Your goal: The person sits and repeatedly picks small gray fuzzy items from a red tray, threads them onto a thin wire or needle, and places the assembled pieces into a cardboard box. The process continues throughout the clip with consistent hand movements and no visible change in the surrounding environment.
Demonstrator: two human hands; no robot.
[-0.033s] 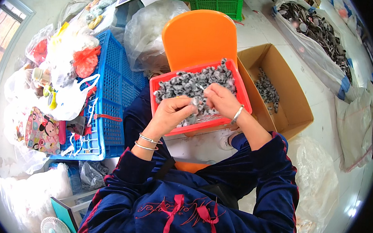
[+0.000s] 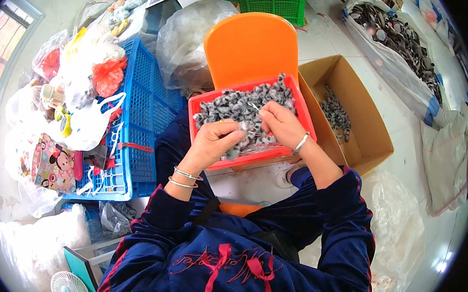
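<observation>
In front of me a red plastic tray [image 2: 305, 112] holds a heap of grey-and-black fluffy pieces [image 2: 232, 102]. My left hand [image 2: 212, 143] is over the tray's near left part, thumb and fingers pinched on a small grey fluffy piece [image 2: 232, 150]. To its right, my right hand [image 2: 281, 123] has its fingers pinched together, with a thin pale sliver [image 2: 253, 106] sticking out beside the fingertips; its kind is too small to tell. Fine pale strands run between the two hands. Thin, clear-looking strips [image 2: 256, 147] lie in the tray's near part.
Behind the tray rises an orange chair back [image 2: 251, 44]. An open cardboard box [image 2: 372, 125] with more fluffy pieces stands at the right. On the left is a blue crate [image 2: 138, 160] under plastic bags. A sack of dark pieces [image 2: 396, 40] lies far right.
My right hand has shifted very slightly upward and to the right, and the pale sliver shows more beside its fingertips. My left hand stays in place.
</observation>
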